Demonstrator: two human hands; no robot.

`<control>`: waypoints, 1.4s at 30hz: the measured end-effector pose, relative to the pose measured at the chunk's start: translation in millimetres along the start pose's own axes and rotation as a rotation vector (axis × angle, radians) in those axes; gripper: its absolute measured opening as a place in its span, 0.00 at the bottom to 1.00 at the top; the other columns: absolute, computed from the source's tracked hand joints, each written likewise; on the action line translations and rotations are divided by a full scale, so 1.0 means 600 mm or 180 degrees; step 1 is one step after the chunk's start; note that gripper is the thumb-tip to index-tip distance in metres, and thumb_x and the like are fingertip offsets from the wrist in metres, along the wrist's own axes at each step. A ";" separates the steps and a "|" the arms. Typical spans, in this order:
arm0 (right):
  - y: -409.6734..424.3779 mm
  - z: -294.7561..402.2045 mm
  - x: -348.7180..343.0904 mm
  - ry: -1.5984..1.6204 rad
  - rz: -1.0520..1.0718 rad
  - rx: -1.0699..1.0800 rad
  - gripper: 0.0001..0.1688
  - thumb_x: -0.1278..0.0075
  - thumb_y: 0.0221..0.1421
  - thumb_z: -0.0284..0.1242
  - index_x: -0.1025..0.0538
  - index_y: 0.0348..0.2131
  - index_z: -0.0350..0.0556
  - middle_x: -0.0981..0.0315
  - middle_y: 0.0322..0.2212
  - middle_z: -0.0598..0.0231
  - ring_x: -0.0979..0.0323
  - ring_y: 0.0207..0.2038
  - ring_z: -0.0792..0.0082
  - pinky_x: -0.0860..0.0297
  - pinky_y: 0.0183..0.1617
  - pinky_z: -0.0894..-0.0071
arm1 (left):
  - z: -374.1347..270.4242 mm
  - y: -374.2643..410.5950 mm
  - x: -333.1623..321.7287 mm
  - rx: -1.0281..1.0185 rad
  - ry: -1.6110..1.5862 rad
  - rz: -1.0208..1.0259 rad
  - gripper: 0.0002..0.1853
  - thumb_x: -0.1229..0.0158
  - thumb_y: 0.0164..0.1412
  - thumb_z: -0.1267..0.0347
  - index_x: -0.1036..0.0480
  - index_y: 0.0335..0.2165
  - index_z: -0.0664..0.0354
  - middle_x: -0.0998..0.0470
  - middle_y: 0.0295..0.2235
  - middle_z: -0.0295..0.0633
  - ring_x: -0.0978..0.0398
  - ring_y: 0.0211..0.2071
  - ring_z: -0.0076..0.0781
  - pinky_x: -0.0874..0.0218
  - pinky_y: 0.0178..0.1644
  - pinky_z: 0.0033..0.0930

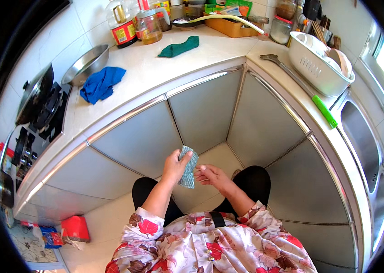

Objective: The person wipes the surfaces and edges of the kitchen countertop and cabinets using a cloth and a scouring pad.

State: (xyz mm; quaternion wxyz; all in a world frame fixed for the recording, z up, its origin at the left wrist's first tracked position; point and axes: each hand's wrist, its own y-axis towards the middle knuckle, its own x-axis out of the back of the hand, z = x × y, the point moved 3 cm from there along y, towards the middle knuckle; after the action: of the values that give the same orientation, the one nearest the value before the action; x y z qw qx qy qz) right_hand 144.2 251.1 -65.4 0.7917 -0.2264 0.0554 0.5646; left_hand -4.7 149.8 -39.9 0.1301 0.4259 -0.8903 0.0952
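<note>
A grey-green patterned cleaning cloth, folded into a narrow strip, is pinched between the thumb and fingers of my left hand. Just to its right, my right hand has its fingers loosely bent and apart, with nothing visible in them. Both hands are low in front of my body, over the floor between my knees. Ahead on the countertop lie a crumpled blue cloth and a flat dark green cloth.
Grey cabinet doors curve around me. Leftward are a steel basin, a wok and a gas stove. On the right are a green-handled scraper, a white dish basket and a sink. Red bags sit on the floor.
</note>
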 end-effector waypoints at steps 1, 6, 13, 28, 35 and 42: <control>-0.003 -0.002 -0.014 -0.0062 -0.0033 -0.0043 0.24 0.54 0.63 0.42 0.28 0.49 0.41 0.26 0.39 0.66 0.29 0.41 0.76 0.32 0.46 0.74 | 0.012 -0.010 0.001 -0.0114 -0.0023 0.0042 0.22 0.41 0.59 0.55 0.26 0.33 0.67 0.22 0.24 0.44 0.27 0.26 0.28 0.35 0.32 0.35; 0.001 -0.011 -0.052 0.0161 -0.0252 0.0351 0.17 0.52 0.63 0.36 0.27 0.46 0.45 0.27 0.37 0.74 0.32 0.38 0.82 0.34 0.45 0.77 | -0.003 -0.057 0.016 -0.0407 -0.0132 0.0247 0.24 0.43 0.60 0.52 0.27 0.33 0.67 0.23 0.25 0.49 0.25 0.26 0.38 0.35 0.33 0.39; -0.025 0.088 -0.046 -0.0469 -0.0710 0.1105 0.12 0.51 0.63 0.32 0.28 0.41 0.43 0.29 0.33 0.77 0.35 0.35 0.85 0.37 0.41 0.82 | -0.087 -0.094 0.142 -0.0691 0.1076 0.0054 0.19 0.39 0.57 0.60 0.26 0.42 0.62 0.21 0.30 0.43 0.23 0.33 0.30 0.32 0.40 0.31; -0.169 0.506 0.147 -0.5782 -0.3484 0.1396 0.23 0.39 0.47 0.42 0.24 0.37 0.45 0.24 0.36 0.55 0.26 0.39 0.54 0.32 0.44 0.59 | -0.247 0.024 0.469 -0.1894 0.3167 -0.2366 0.16 0.47 0.63 0.60 0.26 0.41 0.60 0.25 0.36 0.45 0.26 0.40 0.39 0.36 0.43 0.35; -0.156 0.528 0.191 -0.5545 -0.3699 0.0884 0.22 0.36 0.44 0.40 0.22 0.35 0.46 0.22 0.32 0.56 0.24 0.36 0.58 0.32 0.42 0.61 | -0.206 0.098 0.477 -0.1944 0.3433 -0.2477 0.20 0.52 0.65 0.54 0.25 0.42 0.57 0.25 0.38 0.43 0.27 0.42 0.42 0.38 0.46 0.35; -0.083 0.558 0.200 -0.5397 -0.3465 0.1062 0.22 0.35 0.42 0.40 0.22 0.34 0.45 0.22 0.30 0.53 0.24 0.35 0.56 0.32 0.41 0.61 | -0.178 0.098 0.495 -0.1645 0.3698 -0.2915 0.23 0.55 0.65 0.48 0.24 0.43 0.51 0.23 0.41 0.37 0.27 0.46 0.35 0.38 0.50 0.33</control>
State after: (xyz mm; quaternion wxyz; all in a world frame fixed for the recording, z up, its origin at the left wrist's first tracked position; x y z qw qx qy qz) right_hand 176.5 483.3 206.3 0.7410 0.3665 -0.5558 0.0877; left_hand -213.7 -1.8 151.0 0.6965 0.5888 -0.4091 0.0294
